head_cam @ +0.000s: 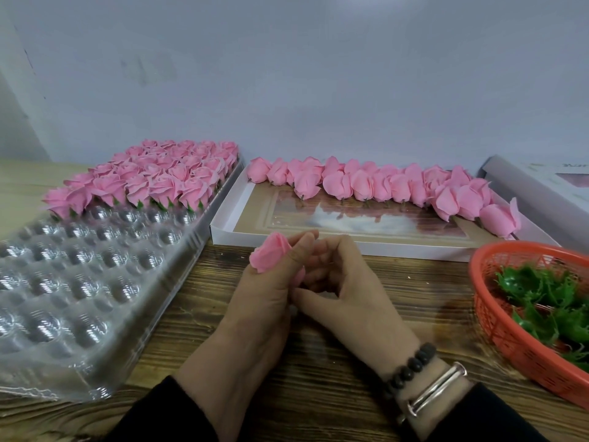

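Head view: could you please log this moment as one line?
left hand: holds pink rose head | right hand: fingers curled at its base, grip hidden | blister tray: partly filled

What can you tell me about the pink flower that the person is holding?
The pink flower is a small artificial rose head, a closed bud of soft, matte petals that look like foam or paper. It is held tilted above the wooden table. The left hand grips it, thumb laid along its side. The right hand curls its fingers toward the underside, where a bit of pink shows; whether they pinch it is hidden. No stem shows.
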{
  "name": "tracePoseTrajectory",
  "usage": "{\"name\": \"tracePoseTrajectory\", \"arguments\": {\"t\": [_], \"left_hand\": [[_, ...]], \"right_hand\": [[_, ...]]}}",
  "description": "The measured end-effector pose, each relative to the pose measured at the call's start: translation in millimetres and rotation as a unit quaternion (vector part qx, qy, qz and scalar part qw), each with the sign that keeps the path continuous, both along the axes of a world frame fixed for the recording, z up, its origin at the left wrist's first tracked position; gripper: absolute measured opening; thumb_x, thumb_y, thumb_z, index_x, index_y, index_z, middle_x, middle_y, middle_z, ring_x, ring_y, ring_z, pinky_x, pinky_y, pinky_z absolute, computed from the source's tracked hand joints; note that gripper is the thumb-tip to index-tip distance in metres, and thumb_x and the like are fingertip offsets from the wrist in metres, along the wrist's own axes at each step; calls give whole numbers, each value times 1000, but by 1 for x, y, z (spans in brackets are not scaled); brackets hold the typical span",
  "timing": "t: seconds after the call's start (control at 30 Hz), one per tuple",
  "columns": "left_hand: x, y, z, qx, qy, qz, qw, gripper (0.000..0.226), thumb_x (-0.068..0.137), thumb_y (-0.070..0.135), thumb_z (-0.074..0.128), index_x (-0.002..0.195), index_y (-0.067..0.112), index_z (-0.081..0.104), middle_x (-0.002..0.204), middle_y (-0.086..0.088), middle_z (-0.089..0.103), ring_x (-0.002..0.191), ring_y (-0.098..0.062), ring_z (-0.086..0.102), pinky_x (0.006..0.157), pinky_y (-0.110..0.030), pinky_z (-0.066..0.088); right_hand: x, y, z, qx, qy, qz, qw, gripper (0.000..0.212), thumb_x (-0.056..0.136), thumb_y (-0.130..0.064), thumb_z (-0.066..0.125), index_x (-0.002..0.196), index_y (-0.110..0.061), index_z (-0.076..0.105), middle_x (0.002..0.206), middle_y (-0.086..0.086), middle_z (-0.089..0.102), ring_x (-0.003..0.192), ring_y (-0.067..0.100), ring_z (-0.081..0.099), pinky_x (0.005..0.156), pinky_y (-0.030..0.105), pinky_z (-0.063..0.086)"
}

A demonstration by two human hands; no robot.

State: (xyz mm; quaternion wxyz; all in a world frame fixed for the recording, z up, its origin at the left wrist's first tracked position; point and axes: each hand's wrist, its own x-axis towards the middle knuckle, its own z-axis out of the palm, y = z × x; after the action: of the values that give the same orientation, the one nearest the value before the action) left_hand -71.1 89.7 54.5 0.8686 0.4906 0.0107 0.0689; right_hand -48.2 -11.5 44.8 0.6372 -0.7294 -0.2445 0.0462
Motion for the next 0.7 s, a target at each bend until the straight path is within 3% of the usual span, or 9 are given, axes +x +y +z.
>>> {"name": "tracePoseTrajectory", "arguments": {"t": [0.13, 0.2, 0.27, 0.37, 0.5, 0.6, 0.7], "left_hand": [[-1, -3, -1, -35, 22, -35, 999, 26, 58, 25, 72, 80, 12, 72, 79, -11, 68, 68, -17, 66, 63, -26, 57], [0, 0, 1, -21, 43, -50, 998, 32, 56, 32, 72, 80, 11, 72, 81, -13, 67, 74, -21, 66, 67, -29, 55], [0, 5, 2, -13, 75, -72, 995, 35, 57, 38, 71, 78, 10, 71, 83, -13, 64, 80, -25, 61, 69, -32, 48], [-1, 8, 3, -27, 85, -88, 992, 21, 56, 38, 70, 57, 17, 68, 90, -10, 68, 73, -18, 63, 64, -30, 45], [3, 8, 1, -39, 77, -45, 995, 24, 64, 35, 66, 51, 16, 58, 88, -8, 71, 77, -18, 67, 66, -33, 49], [6, 9, -2, -63, 55, -5, 996, 27, 71, 30, 62, 50, 14, 56, 83, -10, 70, 74, -22, 65, 68, -37, 54], [6, 9, -2, -24, 23, 30, 999, 27, 73, 25, 61, 48, 16, 61, 69, -8, 67, 68, -20, 65, 70, -34, 57]], "right_hand": [[2, -2, 0, -14, -11, -4, 1000, 29, 73, -3, 68, 99, -14, 59, 81, 7, 64, 74, 16, 61, 69, 33, 51], [3, -5, 1, -1, 5, 22, 1000, 14, 76, -8, 68, 89, -13, 65, 68, 10, 63, 63, 12, 58, 61, 29, 50], [4, -8, 2, 29, 73, 76, 994, 5, 77, -18, 66, 74, -16, 69, 62, 3, 60, 60, 7, 56, 60, 21, 45], [6, -9, 2, 89, 175, 123, 973, 13, 72, -25, 63, 66, -17, 72, 68, 4, 60, 64, 9, 57, 66, 25, 44], [5, -9, 2, 35, 118, 110, 986, 12, 82, -28, 67, 74, -20, 71, 68, 1, 63, 66, 8, 60, 66, 20, 47], [4, -8, 2, 24, 73, 60, 995, 7, 86, -18, 61, 89, -13, 64, 71, 3, 62, 64, 6, 59, 61, 17, 48], [6, -9, 2, 41, 36, -14, 998, 5, 83, -15, 64, 84, -14, 60, 77, 8, 60, 68, 14, 56, 64, 22, 48]]}}
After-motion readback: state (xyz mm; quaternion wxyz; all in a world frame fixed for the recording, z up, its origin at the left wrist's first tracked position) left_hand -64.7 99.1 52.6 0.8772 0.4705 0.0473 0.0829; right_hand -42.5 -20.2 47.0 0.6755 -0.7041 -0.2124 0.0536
